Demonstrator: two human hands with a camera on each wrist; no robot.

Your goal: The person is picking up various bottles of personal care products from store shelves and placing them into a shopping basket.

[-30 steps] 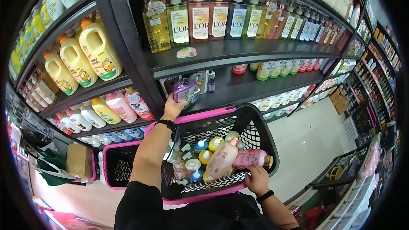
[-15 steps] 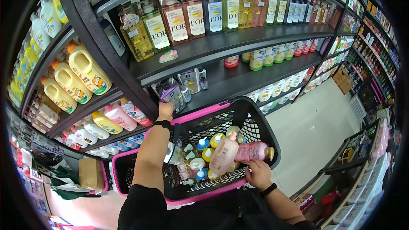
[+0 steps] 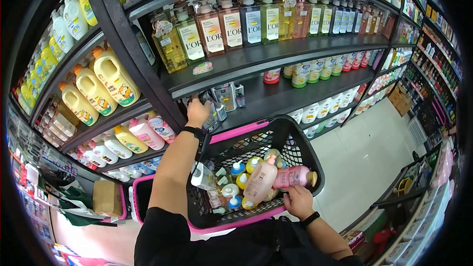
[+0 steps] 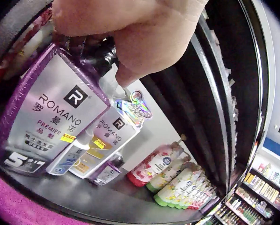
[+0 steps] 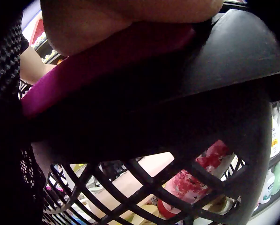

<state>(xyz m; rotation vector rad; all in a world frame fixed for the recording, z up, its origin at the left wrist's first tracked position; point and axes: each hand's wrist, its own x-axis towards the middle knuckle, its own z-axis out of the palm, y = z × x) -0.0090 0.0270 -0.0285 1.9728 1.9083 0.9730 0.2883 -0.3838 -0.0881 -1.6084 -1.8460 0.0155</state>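
My left hand (image 3: 198, 113) is at the top of a purple-and-silver Romano pump bottle (image 4: 60, 112) standing on the lower shelf. In the left wrist view, the thumb and fingers close around its black pump, and the hand hides part of it. Smaller and white Romano bottles (image 4: 109, 136) stand beside it. With fingers curled over the near rim, my right hand (image 3: 299, 202) holds a black shopping basket (image 3: 311, 155) with pink edging. Inside lie a pale pink pump bottle (image 3: 261, 182), a deeper pink bottle (image 3: 290, 176) and several other pump bottles.
Above, a shelf (image 3: 276, 49) carries a row of L'Oréal pump bottles (image 3: 231, 27). Cream-coloured jugs (image 3: 116, 76) fill the rack at left, past a dark upright post (image 3: 133, 59). A second basket (image 3: 143, 192) and a cardboard box (image 3: 107, 198) sit on the floor at left.
The purple bottle, earlier tilted in my left hand, now stands on the shelf. That hand has moved up to its top. My right hand stays at the basket's rim.
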